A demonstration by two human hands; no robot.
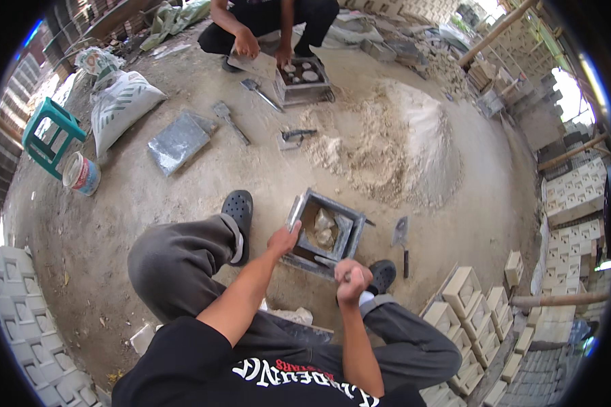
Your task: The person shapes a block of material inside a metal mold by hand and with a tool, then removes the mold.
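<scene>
A: What is the biggest thing here?
B: The floor (149, 251). Next, a sandy heap (417, 149) lies right of its middle, toward the far edge.
A: After that?
B: A co-worker (271, 27) crouches at the far edge. Blocks (478, 319) stand at the near right corner; a sack (123, 108) and a green stool (54, 136) are toward the left edge.
A: And the mould (337, 204)?
B: On the floor near its middle, between the person's shoes (237, 207), with a trowel (400, 234) lying just right of it.
A: The hands?
B: The left hand (284, 239) has its fingers clamped on the mould's left rim. The right hand (352, 279) has its fingers closed round a tool (327, 262) by the near rim.
A: Smallest?
B: Pale lumps (324, 227), inside the mould.
</scene>
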